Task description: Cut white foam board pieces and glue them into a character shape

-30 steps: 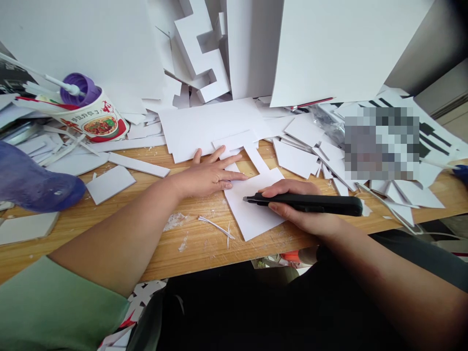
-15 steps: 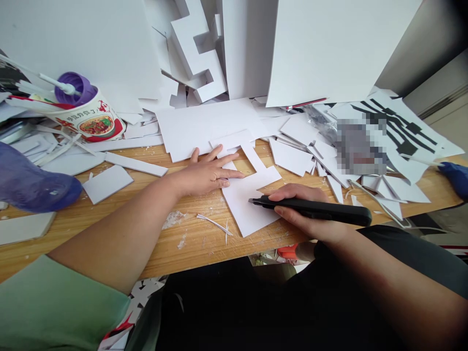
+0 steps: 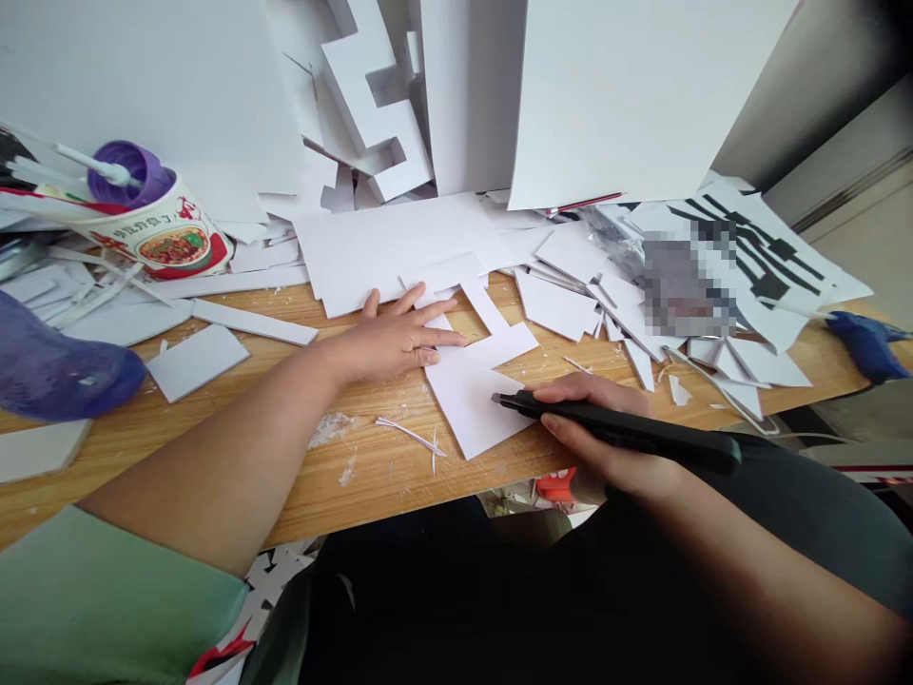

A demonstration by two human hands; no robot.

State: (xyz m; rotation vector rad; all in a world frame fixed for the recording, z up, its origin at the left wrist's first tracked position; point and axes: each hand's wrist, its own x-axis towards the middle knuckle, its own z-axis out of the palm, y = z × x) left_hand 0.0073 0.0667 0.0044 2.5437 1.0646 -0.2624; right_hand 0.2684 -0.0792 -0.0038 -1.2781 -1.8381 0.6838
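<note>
In my right hand is a black utility knife, its tip pointing left over a white foam board piece. Whether the tip touches the board I cannot tell. My left hand lies with fingers spread across the upper left of that cut piece, which has a strip-like frame at its far end. A larger white board lies flat just beyond my left fingertips. Thin white offcuts rest on the wooden table near the piece's left edge.
At the left stand a printed paper bowl holding tools and strips, and a purple-blue object. Upright white boards line the back. Scraps, a black-patterned sheet and a blue glue gun lie at the right.
The view has shifted slightly, moving the scene left. My right hand and the knife have moved a little right relative to the board, the handle dipping lower. My left hand stays in place.
</note>
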